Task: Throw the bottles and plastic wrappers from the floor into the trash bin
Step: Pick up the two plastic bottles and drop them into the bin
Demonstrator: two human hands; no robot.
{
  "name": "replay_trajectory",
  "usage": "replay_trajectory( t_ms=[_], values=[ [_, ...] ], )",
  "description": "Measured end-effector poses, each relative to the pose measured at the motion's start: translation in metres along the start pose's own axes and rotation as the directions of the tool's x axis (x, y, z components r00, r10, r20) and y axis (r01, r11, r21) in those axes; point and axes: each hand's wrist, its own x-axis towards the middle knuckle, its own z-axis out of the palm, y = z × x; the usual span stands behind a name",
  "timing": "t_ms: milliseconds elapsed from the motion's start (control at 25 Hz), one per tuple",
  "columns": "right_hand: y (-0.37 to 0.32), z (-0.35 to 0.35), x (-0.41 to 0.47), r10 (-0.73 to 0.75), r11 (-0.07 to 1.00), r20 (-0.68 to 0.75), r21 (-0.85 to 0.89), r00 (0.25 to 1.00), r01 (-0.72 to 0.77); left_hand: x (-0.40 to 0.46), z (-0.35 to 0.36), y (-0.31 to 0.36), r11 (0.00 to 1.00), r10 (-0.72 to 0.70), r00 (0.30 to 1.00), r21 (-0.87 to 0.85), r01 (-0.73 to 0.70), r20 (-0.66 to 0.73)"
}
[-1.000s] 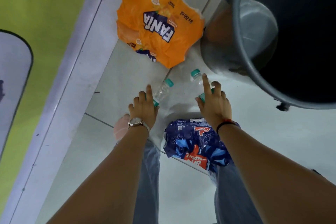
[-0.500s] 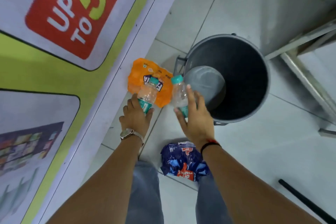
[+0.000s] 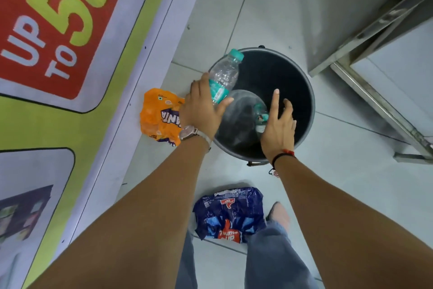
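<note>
Both hands reach over the dark trash bin (image 3: 307, 91) standing on the tiled floor (image 3: 351, 183). The left hand (image 3: 201, 110) is clamped around the lower body of a clear bottle (image 3: 223, 75) with a teal cap, tilted so the cap points up and away above the bin's rim. The right hand (image 3: 278, 124) has its fingers spread loose, gripping nothing — just beside it a second bottle (image 3: 260, 116), blurred, is inside the bin's mouth. An orange wrapper (image 3: 159, 117) lies on the floor left of the bin, touching the printed floor banner (image 3: 70, 42). A blue wrapper (image 3: 230, 213) lies crumpled between the person's legs, near a foot (image 3: 278, 213).
</note>
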Motion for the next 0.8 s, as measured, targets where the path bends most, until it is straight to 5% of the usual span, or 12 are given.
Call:
replay_trajectory(
  t_ms=[160, 320, 480, 640, 800],
  values=[
    [0.008, -0.001, -0.014, -0.066, 0.998, -0.057, -0.013, 0.996, 0.065, 0.003, 0.028, 0.016, 0.991, 0.065, 0.998, 0.118, -0.064, -0.004],
    [0.009, -0.001, -0.029, -0.182, 0.983, -0.091, -0.035, 0.979, 0.180, 0.001, 0.040, 0.013, 0.959, 0.013, 0.997, 0.283, 0.010, -0.079],
    [0.014, 0.004, -0.061, -0.387, 0.922, -0.146, -0.076, 0.910, 0.380, -0.028, 0.033, -0.014, 0.959, -0.158, 0.983, 0.222, 0.176, -0.095],
    [0.041, 0.026, -0.124, -0.582, 0.796, 0.044, -0.173, 0.812, 0.580, -0.093, 0.042, -0.061, 0.919, -0.290, 0.956, 0.263, 0.293, -0.051],
    [0.085, 0.084, -0.163, -0.515, 0.745, 0.369, -0.255, 0.774, 0.617, -0.149, 0.086, -0.099, 0.903, -0.295, 0.925, 0.387, 0.189, 0.238]
  ],
)
